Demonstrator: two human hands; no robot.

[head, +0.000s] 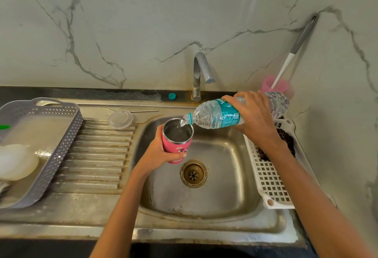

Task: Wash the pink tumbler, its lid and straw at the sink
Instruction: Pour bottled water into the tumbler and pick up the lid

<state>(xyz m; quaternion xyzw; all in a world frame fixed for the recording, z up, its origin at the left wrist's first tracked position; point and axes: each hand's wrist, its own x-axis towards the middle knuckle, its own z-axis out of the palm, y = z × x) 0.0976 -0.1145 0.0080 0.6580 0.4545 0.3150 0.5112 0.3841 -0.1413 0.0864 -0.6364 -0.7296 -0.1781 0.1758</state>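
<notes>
Rinse-fill step: left hand (161, 153) grips tumbler (177, 145) over sink (204, 202) — right hand (252, 114) grips bottle (216, 115), pouring. Next, likely: swirl, empty; lid (120, 120), straw (143, 111) unwashed.

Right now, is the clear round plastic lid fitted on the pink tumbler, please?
No, the clear round lid lies on the ribbed drainboard, apart from the open pink tumbler.

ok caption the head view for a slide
Left hand holds the pink tumbler over the sink while the right hand tips a water bottle into it; lid and straw lie on the drainboard.
</notes>
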